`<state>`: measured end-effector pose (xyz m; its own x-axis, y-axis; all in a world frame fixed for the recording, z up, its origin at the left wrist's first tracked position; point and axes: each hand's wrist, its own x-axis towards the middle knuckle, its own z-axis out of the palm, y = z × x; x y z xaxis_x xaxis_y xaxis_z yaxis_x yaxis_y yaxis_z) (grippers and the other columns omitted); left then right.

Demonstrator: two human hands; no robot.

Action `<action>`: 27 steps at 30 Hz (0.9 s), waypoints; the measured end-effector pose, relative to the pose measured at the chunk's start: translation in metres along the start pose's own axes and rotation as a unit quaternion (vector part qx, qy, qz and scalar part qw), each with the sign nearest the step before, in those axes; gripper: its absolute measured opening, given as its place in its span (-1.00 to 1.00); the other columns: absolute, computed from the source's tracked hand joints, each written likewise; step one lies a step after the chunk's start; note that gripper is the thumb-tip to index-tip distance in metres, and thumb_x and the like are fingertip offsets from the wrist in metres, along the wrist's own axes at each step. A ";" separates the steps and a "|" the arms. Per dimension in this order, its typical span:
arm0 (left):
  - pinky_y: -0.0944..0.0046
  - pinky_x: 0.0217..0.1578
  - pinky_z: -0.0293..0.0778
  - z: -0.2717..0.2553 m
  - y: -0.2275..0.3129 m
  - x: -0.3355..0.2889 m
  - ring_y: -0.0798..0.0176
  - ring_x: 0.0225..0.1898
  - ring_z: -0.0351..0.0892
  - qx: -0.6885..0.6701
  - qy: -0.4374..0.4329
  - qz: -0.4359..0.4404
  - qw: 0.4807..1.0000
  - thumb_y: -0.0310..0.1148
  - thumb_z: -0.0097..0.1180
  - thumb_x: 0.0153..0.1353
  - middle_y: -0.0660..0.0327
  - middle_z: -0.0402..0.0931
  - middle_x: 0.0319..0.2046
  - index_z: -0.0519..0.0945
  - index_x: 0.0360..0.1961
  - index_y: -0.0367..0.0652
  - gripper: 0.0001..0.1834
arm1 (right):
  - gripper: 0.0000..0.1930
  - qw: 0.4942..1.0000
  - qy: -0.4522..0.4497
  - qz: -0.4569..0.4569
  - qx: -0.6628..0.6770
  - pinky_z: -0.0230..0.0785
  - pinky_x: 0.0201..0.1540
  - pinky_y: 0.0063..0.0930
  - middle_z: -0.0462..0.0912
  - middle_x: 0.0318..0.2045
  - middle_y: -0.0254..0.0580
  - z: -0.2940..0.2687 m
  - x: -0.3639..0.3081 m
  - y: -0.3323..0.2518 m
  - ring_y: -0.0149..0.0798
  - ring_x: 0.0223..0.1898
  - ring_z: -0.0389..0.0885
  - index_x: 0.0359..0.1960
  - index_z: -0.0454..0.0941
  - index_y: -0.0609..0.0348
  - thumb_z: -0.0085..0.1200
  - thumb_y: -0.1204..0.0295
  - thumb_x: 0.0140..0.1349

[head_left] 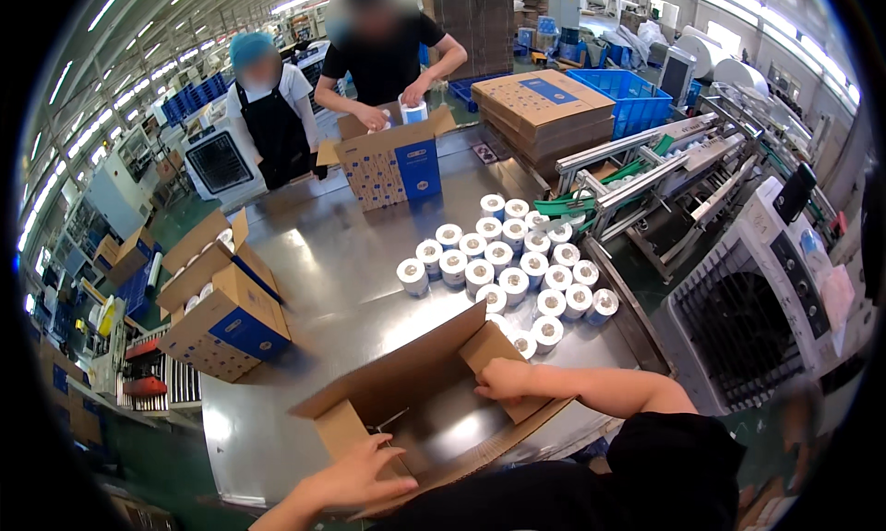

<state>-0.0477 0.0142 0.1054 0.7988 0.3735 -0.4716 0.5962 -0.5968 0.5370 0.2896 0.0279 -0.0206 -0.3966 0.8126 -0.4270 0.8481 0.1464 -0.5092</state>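
Note:
An open brown cardboard box stands at the near edge of the metal table in front of me, its flaps spread. A shiny grey surface shows through its inside. My left hand lies on its left side, fingers apart. At the right end flap my right hand is closed, its fingers curled over the cardboard; the fingertips are partly hidden. Just beyond the box, several white wrapped rolls with blue lower parts stand upright in a cluster.
Across the metal table, a person handles rolls in a blue-printed carton; another person stands alongside. A filled carton is at left. Stacked flat cartons, a blue crate, a conveyor and an air cooler stand on the right.

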 end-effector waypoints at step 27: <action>-0.17 0.23 0.14 -0.083 -0.059 0.129 -0.13 0.20 0.33 0.060 0.008 -0.396 0.916 0.09 -0.20 0.33 -0.01 0.33 0.22 0.45 0.13 -0.07 -0.44 | 0.16 0.816 0.290 0.082 0.494 0.19 0.29 -0.28 0.32 0.24 0.03 0.070 -0.111 0.029 -0.13 0.28 0.29 0.37 -0.02 0.31 0.53 0.21 -0.20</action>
<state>0.0266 0.1569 0.0707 0.1204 0.7337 -0.6687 0.9770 -0.2069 -0.0511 0.3341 -0.0980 -0.0405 0.1694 0.9478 -0.2700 0.0632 -0.2839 -0.9568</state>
